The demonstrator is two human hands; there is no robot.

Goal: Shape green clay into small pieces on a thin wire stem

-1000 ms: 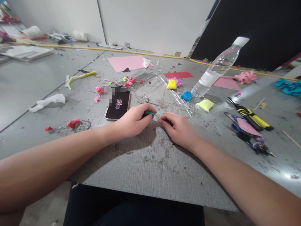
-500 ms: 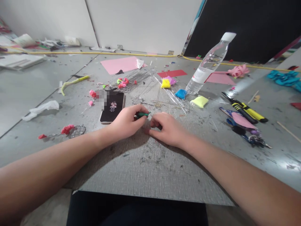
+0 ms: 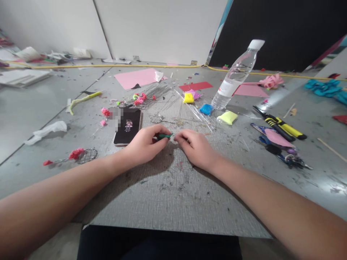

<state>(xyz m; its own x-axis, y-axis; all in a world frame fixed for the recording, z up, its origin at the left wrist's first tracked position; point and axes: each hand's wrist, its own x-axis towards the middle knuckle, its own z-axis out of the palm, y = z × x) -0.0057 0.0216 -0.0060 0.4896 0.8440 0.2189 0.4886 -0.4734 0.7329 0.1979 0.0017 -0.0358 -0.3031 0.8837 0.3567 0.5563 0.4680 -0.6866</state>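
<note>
My left hand (image 3: 145, 144) rests on the grey table (image 3: 173, 195) with its fingers curled round a small green piece (image 3: 164, 136), whose tip sticks out to the right. My right hand (image 3: 193, 146) lies right beside it, fingers pinched together at the green tip; what they hold, if anything, is too small to make out. A black phone (image 3: 127, 125) lies just behind the left hand. Thin wires (image 3: 189, 112) are spread behind both hands.
A clear water bottle (image 3: 234, 77) stands at the back right. Yellow (image 3: 188, 98), blue (image 3: 206, 109) and lime (image 3: 228, 117) clay packets lie near it. Black-and-yellow pliers (image 3: 280, 124) and scissors (image 3: 282, 153) lie to the right. Pink paper (image 3: 135, 77) and a wire mesh piece (image 3: 86, 155) lie left.
Both hands stay together at the green piece; the right fingers have shifted slightly and pinch at its tip again. The camera view drifted a little.
</note>
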